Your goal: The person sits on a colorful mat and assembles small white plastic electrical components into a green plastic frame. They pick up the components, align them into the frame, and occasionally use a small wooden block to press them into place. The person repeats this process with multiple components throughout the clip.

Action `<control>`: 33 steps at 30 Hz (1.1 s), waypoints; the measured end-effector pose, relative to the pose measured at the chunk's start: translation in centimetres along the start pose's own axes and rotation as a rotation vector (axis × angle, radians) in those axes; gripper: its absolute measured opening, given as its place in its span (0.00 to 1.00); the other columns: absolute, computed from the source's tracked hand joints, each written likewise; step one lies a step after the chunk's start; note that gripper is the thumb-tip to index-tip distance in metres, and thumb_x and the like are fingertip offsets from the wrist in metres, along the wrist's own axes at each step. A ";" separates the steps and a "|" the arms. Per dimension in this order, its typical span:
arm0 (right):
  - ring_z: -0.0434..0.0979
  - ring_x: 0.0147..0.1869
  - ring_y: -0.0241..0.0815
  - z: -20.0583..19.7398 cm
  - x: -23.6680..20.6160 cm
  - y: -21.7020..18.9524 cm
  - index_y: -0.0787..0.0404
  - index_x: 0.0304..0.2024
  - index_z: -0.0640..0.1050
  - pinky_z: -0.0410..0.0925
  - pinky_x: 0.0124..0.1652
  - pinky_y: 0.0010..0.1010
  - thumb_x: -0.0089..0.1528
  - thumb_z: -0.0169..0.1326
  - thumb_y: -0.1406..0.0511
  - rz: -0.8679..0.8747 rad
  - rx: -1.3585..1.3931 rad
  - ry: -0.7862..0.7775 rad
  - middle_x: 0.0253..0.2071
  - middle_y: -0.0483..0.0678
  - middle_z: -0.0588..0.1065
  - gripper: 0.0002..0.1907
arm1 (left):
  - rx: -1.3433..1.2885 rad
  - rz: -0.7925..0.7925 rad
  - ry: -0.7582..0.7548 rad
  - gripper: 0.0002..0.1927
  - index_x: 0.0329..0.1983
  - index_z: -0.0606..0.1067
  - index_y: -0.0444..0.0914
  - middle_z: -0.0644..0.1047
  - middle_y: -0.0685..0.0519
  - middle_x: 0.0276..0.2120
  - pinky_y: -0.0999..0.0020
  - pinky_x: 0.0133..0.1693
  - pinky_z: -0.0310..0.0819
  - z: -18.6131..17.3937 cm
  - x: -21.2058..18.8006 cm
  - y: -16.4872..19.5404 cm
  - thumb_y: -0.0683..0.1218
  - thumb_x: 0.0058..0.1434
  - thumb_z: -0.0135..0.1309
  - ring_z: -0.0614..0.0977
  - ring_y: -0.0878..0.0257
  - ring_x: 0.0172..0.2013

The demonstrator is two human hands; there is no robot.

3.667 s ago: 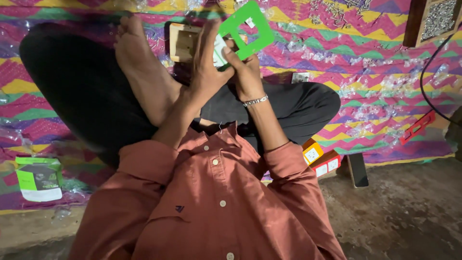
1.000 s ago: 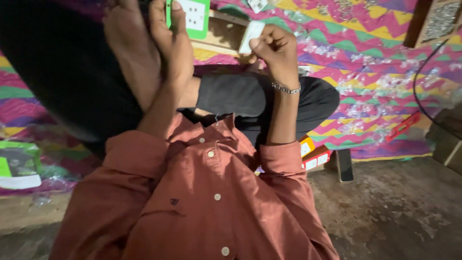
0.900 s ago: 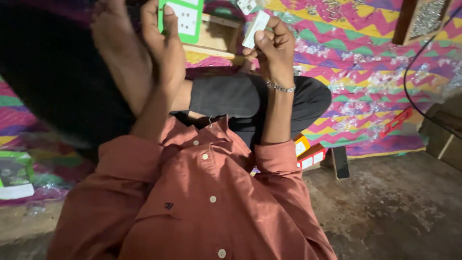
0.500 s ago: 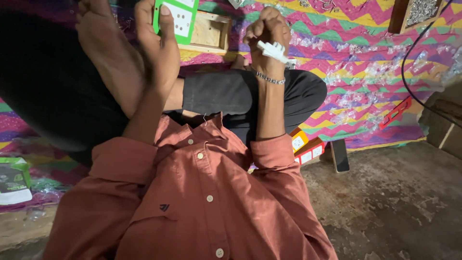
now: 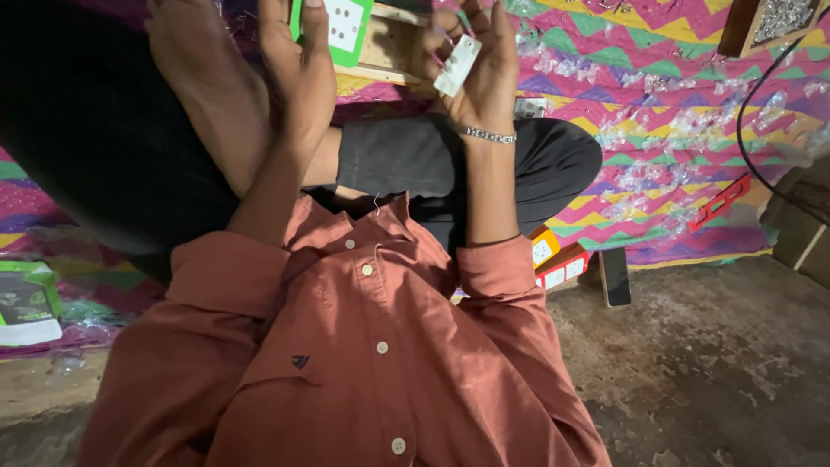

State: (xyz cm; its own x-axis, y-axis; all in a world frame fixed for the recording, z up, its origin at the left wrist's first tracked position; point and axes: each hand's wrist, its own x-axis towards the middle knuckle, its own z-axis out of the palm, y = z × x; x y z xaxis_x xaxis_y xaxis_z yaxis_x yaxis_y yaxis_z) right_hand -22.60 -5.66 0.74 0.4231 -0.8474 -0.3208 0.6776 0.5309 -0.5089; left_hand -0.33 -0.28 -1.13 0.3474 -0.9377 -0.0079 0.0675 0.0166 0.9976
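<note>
2 hands are up in front of me in the head view, both raised over my crossed legs. My left hand point(image 5: 298, 73) has its fingers point(image 5: 275, 26) closed around the edge of a green-framed white socket plate point(image 5: 339, 26), thumb against its near face, so the plate stands almost upright at the top of the picture, in front of a wooden box point(image 5: 389, 52) on the zigzag-patterned cloth point(image 5: 657, 112). My right hand point(image 5: 475, 73) is half curled, palm toward me, and pinches a small white switch piece point(image 5: 456, 65) between thumb and fingertips; the piece is tilted and sits just beside the plate, not touching it. A metal bracelet point(image 5: 488, 135) rings that wrist. Lower down, orange and white boxes point(image 5: 558, 259) and a dark phone point(image 5: 615, 277) lie at the cloth's edge, and a green and white package point(image 5: 26, 303) lies far left. Compared with 0.5 s ago, my right hand has turned from a closed fist with the white piece sticking out sideways to a looser hold with the piece facing me, while my left hand keeps the same grip on the plate.
</note>
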 end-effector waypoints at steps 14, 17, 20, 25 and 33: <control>0.81 0.59 0.46 0.0 -1.2 -1.0 0.60 0.67 0.68 0.74 0.57 0.37 0.72 0.51 0.77 -0.202 -0.227 0.024 0.59 0.55 0.79 0.22 | 0.053 0.022 0.020 0.15 0.64 0.68 0.33 0.79 0.47 0.55 0.62 0.62 0.73 -0.3 -0.3 -1.1 0.48 0.83 0.46 0.81 0.57 0.57; 0.81 0.57 0.42 -0.3 -1.2 -0.9 0.65 0.62 0.72 0.74 0.59 0.35 0.69 0.56 0.79 -0.285 -0.331 0.002 0.52 0.53 0.81 0.19 | 0.082 0.036 0.009 0.15 0.63 0.68 0.34 0.78 0.47 0.54 0.62 0.62 0.72 -0.4 -0.4 -1.4 0.49 0.83 0.46 0.81 0.58 0.57; 0.81 0.54 0.40 -0.6 -1.3 -0.9 0.66 0.60 0.74 0.72 0.55 0.30 0.68 0.59 0.80 -0.320 -0.419 -0.014 0.51 0.53 0.81 0.19 | 0.006 0.052 0.009 0.14 0.62 0.68 0.33 0.77 0.47 0.53 0.65 0.59 0.72 -0.4 -0.4 -1.9 0.49 0.83 0.47 0.79 0.59 0.55; 0.80 0.51 0.35 -0.8 -1.3 -0.8 0.67 0.58 0.75 0.71 0.54 0.27 0.71 0.58 0.81 -0.328 -0.369 -0.067 0.48 0.47 0.79 0.15 | -0.034 0.013 0.035 0.12 0.58 0.68 0.33 0.76 0.49 0.50 0.65 0.57 0.72 -0.3 -0.5 -3.1 0.46 0.82 0.48 0.78 0.62 0.52; 0.82 0.54 0.41 0.8 -1.1 -1.0 0.65 0.60 0.73 0.74 0.53 0.31 0.73 0.55 0.74 -0.310 -0.422 -0.057 0.50 0.52 0.81 0.13 | -0.070 0.018 0.039 0.08 0.57 0.68 0.32 0.77 0.49 0.49 0.67 0.56 0.72 -0.2 -0.4 -3.6 0.41 0.81 0.50 0.78 0.64 0.50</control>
State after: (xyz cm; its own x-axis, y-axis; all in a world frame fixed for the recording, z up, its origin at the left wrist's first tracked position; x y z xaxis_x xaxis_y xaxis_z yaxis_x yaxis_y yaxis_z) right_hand -23.28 -5.24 2.29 0.2816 -0.9573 -0.0660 0.4799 0.2001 -0.8542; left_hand -0.52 0.13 -4.77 0.3852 -0.9228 0.0060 0.1254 0.0588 0.9904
